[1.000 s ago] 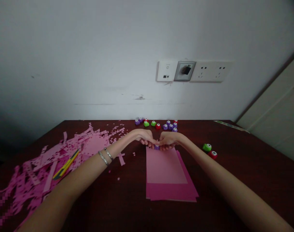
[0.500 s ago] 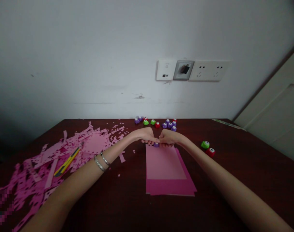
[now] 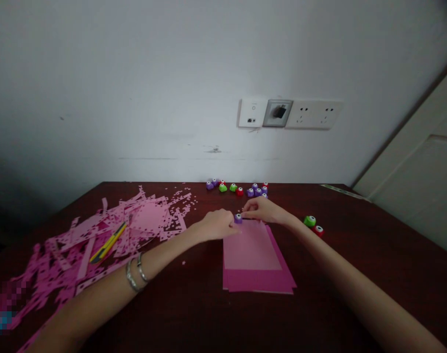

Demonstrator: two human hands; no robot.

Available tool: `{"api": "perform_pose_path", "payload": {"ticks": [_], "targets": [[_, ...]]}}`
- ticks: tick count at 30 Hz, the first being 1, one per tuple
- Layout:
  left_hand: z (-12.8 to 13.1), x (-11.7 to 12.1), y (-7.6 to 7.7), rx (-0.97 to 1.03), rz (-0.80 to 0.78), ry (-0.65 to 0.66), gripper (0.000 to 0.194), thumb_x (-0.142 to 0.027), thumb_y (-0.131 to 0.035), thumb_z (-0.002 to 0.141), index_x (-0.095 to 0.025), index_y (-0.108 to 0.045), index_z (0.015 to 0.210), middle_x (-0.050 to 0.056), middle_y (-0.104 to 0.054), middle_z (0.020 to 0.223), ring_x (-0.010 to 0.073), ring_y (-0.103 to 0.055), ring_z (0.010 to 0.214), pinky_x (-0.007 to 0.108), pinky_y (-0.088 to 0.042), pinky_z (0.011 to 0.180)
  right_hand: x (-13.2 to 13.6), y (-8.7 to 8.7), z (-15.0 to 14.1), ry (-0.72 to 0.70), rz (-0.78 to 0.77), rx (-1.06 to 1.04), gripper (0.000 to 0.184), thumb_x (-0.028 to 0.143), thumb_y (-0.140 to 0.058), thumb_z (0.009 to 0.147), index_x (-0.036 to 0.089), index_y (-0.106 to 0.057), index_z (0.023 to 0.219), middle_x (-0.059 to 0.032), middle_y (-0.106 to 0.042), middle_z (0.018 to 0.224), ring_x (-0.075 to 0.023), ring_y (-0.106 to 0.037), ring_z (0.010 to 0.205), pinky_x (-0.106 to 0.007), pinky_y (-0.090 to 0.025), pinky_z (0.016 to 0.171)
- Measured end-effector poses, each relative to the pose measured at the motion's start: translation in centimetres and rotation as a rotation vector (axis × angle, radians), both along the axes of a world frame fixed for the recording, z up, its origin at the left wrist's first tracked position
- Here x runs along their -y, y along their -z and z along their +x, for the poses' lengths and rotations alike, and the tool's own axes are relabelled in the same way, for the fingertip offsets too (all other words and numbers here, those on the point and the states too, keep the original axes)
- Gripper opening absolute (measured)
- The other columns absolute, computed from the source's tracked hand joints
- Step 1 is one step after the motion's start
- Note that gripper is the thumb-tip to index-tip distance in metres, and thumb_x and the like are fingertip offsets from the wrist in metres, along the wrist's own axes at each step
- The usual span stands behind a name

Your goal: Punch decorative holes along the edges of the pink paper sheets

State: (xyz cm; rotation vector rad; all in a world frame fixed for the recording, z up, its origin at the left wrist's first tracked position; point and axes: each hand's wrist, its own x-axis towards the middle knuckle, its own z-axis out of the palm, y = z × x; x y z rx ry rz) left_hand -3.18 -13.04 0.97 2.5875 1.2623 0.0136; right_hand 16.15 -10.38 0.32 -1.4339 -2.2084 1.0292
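Observation:
A purple craft punch (image 3: 238, 218) with a white round top sits at the far edge of a light pink sheet of paper (image 3: 252, 247). My right hand (image 3: 263, 210) holds the punch from its right side with the fingertips. My left hand (image 3: 218, 224) is closed at the sheet's left edge, its thumb lying over the paper near the punch; the curled fingers are mostly hidden. Beneath the light sheet lie several darker pink sheets (image 3: 260, 282), fanned slightly to the right.
Punched pink paper scraps (image 3: 149, 220) are heaped on the left, with a yellow utility knife (image 3: 108, 242) on top. Purple, green and red punches (image 3: 258, 192) line the wall side. A green punch (image 3: 309, 221) and a red punch (image 3: 318, 231) stand right of my right forearm.
Both hands were pressed together over the purple punch. My left hand has come off it, back towards me, onto the sheet's edge. My right hand has loosened to a fingertip hold.

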Motion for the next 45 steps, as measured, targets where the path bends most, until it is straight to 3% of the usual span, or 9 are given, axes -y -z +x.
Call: {"api": "perform_pose_path", "payload": {"ticks": [2,4,8,13,19,25,32,38,45], "targets": [[0.7,2.3,0.9,-0.100,0.219,-0.043,0.027,-0.033,-0.046,0.083,-0.012,-0.064,0.084,0.008,-0.060,0.076,0.0177,-0.058,0.066,0.025,-0.041,0.054,0.1,0.7,0.1,-0.038,0.082,-0.001,0.035,0.040,-0.061,0.073,0.011,-0.063,0.093,-0.0015,-0.059,0.065,-0.0091,-0.049,0.050,-0.020,-0.036,0.045],[1.4,4.5,2.0,-0.161,0.435,-0.004,0.025,-0.018,-0.041,0.085,-0.009,-0.060,0.098,0.013,-0.059,0.090,0.0204,-0.059,0.075,0.027,-0.044,0.055,0.2,1.6,0.0,-0.078,0.187,0.014,0.033,0.034,-0.061,0.074,0.012,-0.063,0.098,-0.0037,-0.062,0.075,-0.0113,-0.053,0.060,-0.022,-0.039,0.053],[2.0,6.9,3.8,-0.224,0.613,0.115,0.034,-0.007,-0.039,0.081,-0.008,-0.051,0.113,0.016,-0.054,0.100,0.0190,-0.059,0.076,0.025,-0.046,0.051,0.0,3.0,-0.3,-0.104,0.345,0.068,0.027,0.026,-0.061,0.073,0.015,-0.065,0.098,-0.0048,-0.062,0.085,-0.0142,-0.054,0.072,-0.025,-0.041,0.065],[1.9,7.1,5.1,-0.249,0.607,0.118,0.038,-0.014,-0.037,0.086,-0.010,-0.043,0.124,0.018,-0.054,0.105,0.0152,-0.059,0.063,0.025,-0.045,0.048,0.0,3.5,-0.6,-0.096,0.390,0.039,0.023,0.023,-0.059,0.075,0.016,-0.065,0.095,-0.0053,-0.060,0.089,-0.0142,-0.052,0.075,-0.025,-0.042,0.068],[1.9,7.0,5.8,-0.303,0.587,0.118,0.044,-0.013,-0.033,0.087,-0.007,-0.035,0.130,0.028,-0.048,0.119,0.0178,-0.062,0.067,0.027,-0.046,0.050,0.2,3.4,-0.6,-0.070,0.369,0.005,0.021,0.023,-0.060,0.075,0.018,-0.065,0.094,-0.0048,-0.059,0.091,-0.0146,-0.053,0.076,-0.026,-0.042,0.068],[1.9,7.1,5.9,-0.284,0.612,0.111,0.042,-0.012,-0.033,0.086,-0.007,-0.037,0.128,0.030,-0.047,0.120,0.0188,-0.063,0.068,0.027,-0.047,0.050,-0.3,3.5,0.3,-0.044,0.421,0.037,0.025,0.029,-0.060,0.075,0.017,-0.065,0.097,-0.0062,-0.060,0.095,-0.0162,-0.053,0.078,-0.028,-0.042,0.070],[2.0,7.0,6.1,-0.304,0.596,0.107,0.044,-0.011,-0.036,0.085,-0.007,-0.036,0.129,0.030,-0.048,0.120,0.0184,-0.064,0.068,0.027,-0.049,0.050,-0.8,1.6,3.2,0.116,0.482,0.125,0.028,0.036,-0.061,0.075,0.018,-0.065,0.095,-0.0060,-0.061,0.092,-0.0174,-0.054,0.078,-0.030,-0.042,0.073],[2.0,7.0,5.8,-0.316,0.582,0.118,0.043,-0.010,-0.037,0.085,-0.007,-0.037,0.128,0.032,-0.044,0.123,0.0203,-0.065,0.071,0.027,-0.050,0.051,2.8,0.3,6.7,0.205,0.529,0.315,0.028,0.043,-0.053,0.080,0.023,-0.065,0.096,-0.0061,-0.058,0.103,-0.0186,-0.057,0.084,-0.028,-0.045,0.069],[2.0,7.1,5.3,-0.318,0.557,0.127,0.045,-0.007,-0.035,0.084,-0.005,-0.037,0.129,0.032,-0.044,0.123,0.0222,-0.065,0.071,0.030,-0.052,0.051,7.1,1.9,10.5,0.231,0.562,0.517,0.028,0.041,-0.050,0.080,0.024,-0.064,0.097,-0.0069,-0.058,0.103,-0.0215,-0.056,0.092,-0.030,-0.049,0.069]]}}
